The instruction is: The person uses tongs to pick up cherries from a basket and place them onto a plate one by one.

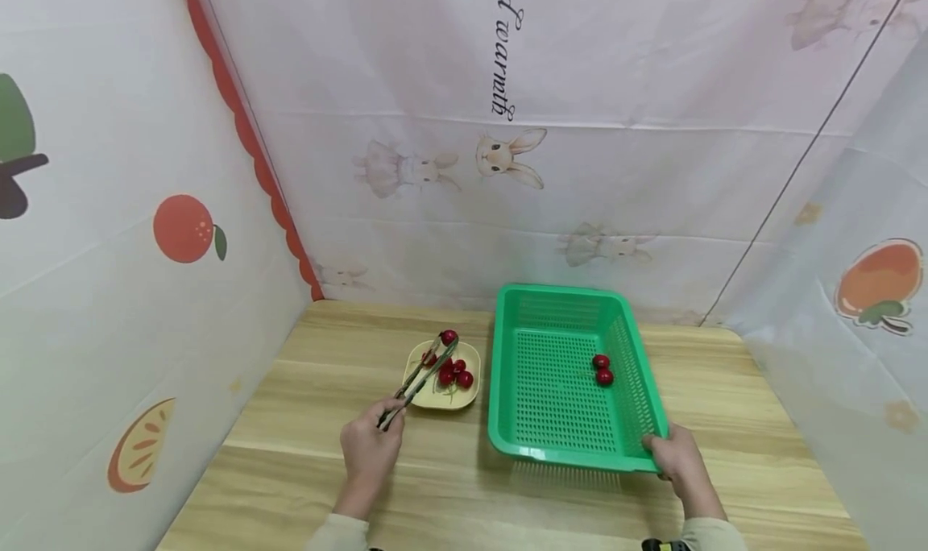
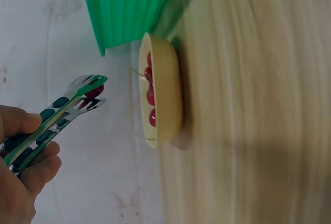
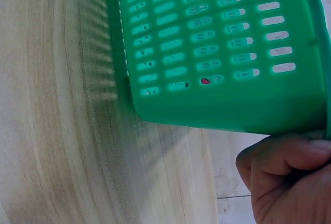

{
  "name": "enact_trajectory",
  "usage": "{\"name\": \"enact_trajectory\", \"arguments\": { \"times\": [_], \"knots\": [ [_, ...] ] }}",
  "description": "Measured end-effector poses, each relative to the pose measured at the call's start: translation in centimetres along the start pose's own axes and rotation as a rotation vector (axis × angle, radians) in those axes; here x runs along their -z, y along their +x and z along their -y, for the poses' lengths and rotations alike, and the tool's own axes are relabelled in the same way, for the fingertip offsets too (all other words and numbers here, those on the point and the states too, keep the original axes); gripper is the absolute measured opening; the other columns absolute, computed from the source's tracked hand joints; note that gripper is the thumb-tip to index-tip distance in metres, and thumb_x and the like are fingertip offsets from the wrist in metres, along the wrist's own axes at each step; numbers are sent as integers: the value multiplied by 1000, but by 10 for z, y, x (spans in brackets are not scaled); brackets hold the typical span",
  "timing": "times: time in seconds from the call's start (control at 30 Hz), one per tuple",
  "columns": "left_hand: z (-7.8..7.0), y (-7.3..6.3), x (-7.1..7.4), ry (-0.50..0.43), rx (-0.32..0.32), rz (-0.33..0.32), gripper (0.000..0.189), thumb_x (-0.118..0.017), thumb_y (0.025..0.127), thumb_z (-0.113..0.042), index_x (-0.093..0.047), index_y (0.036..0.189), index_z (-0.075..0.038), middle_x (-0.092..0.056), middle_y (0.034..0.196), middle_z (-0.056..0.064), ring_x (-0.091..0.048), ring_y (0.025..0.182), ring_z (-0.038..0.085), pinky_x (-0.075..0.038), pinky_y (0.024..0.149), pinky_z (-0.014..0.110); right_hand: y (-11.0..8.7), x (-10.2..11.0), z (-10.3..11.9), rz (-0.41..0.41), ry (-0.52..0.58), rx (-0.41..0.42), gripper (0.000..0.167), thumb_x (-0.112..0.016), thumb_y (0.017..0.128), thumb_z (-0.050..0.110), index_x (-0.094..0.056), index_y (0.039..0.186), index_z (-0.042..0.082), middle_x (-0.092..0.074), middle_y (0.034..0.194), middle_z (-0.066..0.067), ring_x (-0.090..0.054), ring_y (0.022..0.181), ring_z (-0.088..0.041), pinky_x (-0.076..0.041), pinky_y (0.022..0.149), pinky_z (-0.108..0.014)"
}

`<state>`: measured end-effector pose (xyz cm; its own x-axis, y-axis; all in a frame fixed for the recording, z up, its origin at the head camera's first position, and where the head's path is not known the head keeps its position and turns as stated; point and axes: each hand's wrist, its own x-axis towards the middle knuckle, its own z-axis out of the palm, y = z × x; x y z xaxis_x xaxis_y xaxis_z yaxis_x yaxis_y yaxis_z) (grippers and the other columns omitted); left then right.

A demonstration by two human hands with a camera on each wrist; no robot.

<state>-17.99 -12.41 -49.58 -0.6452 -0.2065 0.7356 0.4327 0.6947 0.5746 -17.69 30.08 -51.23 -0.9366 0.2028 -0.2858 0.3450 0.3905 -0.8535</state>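
My left hand [image 1: 372, 446] grips a pair of tongs [image 1: 418, 382], whose tips pinch a red cherry [image 1: 449, 337] above a small cream-coloured dish [image 1: 442, 403]. In the left wrist view the pinched cherry [image 2: 93, 88] sits between the tongs' heads, apart from the dish [image 2: 168, 92]. Several more cherries [image 1: 465, 379] with thin stems lie in the dish. My right hand [image 1: 677, 454] holds the near right corner of a green perforated basket [image 1: 577, 456], thumb over its rim. Two cherries [image 1: 604, 377] lie inside the basket by its right wall. Seen from the right wrist, curled fingers [image 3: 279, 157] are under the rim.
Dish and basket are side by side on a light wooden table [image 1: 290, 446], the dish to the left. Printed cloth [image 1: 406, 76] hangs behind the table and along both sides. The basket's near end casts a shadow on the wood.
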Motion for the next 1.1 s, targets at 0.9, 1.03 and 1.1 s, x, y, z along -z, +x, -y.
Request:
{"name": "enact_trajectory", "arguments": {
  "times": [0.9,1.03,1.1],
  "knots": [
    [18,-22,14,29,132,41,22,-77,60,13,-70,73,-4,-69,83,17,-67,67,29,-49,49,18,-1,-1,-3,-7,-9,4,44,-43,84,1,-40,122,-21,-57,74,-14,-51,55,-20,-41,48,-32],
    [17,-21,14,31,139,37,23,-77,60,14,-70,74,-2,-68,84,18,-67,66,29,-48,48,18,0,-1,-3,-7,-6,15,44,-42,84,1,-39,122,-21,-56,74,-14,-50,55,-20,-40,47,-33],
    [16,-20,15,34,145,36,23,-77,60,14,-70,74,-2,-68,84,18,-67,65,29,-48,47,18,0,-2,-3,-7,-8,12,44,-42,84,1,-39,122,-21,-56,74,-14,-50,55,-20,-40,47,-33]
  ]
}}
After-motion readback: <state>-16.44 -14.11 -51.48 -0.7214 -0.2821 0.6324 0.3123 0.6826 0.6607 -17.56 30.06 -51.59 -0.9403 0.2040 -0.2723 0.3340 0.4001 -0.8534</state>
